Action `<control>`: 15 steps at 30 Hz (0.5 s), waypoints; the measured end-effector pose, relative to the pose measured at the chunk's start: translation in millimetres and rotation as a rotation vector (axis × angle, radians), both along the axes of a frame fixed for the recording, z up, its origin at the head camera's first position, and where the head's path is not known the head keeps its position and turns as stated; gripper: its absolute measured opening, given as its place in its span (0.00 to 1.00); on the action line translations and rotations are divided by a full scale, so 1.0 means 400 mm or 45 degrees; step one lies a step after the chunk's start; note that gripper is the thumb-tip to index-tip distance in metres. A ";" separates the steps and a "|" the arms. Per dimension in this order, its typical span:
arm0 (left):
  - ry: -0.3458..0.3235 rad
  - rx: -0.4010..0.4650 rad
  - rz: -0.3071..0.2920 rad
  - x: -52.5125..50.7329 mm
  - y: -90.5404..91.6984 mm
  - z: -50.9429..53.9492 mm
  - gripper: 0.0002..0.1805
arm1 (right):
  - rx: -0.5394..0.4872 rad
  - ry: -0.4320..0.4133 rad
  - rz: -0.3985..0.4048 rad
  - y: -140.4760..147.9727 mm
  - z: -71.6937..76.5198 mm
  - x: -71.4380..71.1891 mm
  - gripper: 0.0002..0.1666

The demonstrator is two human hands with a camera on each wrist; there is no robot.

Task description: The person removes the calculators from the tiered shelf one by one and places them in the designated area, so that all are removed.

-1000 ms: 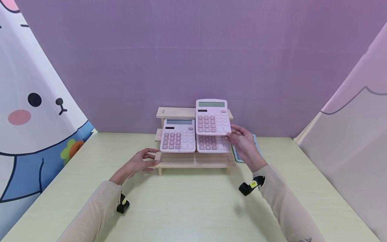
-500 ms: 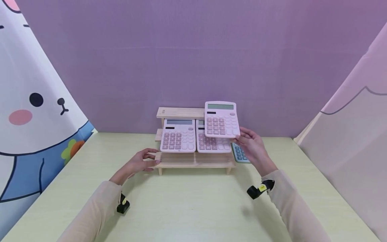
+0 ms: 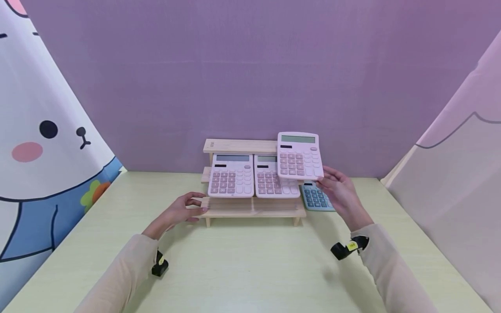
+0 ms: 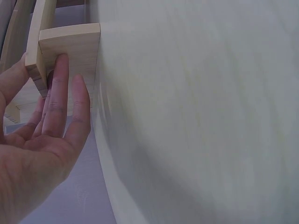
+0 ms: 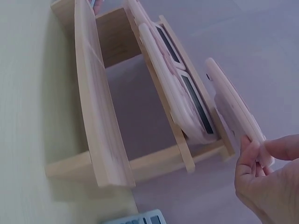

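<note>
My right hand (image 3: 341, 193) pinches a pink calculator (image 3: 299, 156) by its lower right corner, holding it up at the stand's right end. In the right wrist view the fingers and thumb of that hand (image 5: 266, 172) grip the edge of the calculator (image 5: 233, 105), which is apart from the stand. Two more pink calculators (image 3: 231, 176) (image 3: 270, 184) lean side by side on the wooden stand (image 3: 254, 208). At the stand's left end my left hand (image 3: 182, 212) grips the lowest shelf, thumb on one side and fingers behind the board (image 4: 36, 51) in the left wrist view.
A blue calculator (image 3: 317, 198) lies on the table (image 3: 250, 265) behind and right of the stand, partly behind my right hand. A purple backdrop (image 3: 250, 78) stands behind, with a cartoon-printed cloth (image 3: 51, 182) at the left and a pale cloth (image 3: 458, 182) at the right.
My right hand has moved to the right with the held pink calculator, uncovering more of the second leaning calculator and the blue one. The left hand has stayed on the stand.
</note>
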State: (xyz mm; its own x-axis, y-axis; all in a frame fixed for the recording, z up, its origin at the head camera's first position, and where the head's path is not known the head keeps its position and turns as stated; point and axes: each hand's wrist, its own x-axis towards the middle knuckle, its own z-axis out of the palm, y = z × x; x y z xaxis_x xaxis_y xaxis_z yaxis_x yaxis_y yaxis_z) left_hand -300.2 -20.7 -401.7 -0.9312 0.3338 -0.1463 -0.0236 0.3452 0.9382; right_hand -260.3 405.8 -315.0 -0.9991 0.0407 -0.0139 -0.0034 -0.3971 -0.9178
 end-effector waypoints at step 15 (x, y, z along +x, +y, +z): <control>0.001 0.002 -0.016 -0.007 -0.004 -0.007 0.35 | -0.069 0.094 0.021 0.078 -0.008 0.023 0.21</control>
State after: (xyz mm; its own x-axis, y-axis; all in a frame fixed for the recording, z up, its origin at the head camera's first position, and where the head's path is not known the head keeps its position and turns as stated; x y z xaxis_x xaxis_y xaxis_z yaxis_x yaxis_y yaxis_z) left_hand -302.9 -22.4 -404.3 -0.9271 0.3456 -0.1448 -0.0183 0.3443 0.9387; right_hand -251.0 437.0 -318.3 -0.9980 0.0258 0.0580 -0.0634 -0.4468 -0.8924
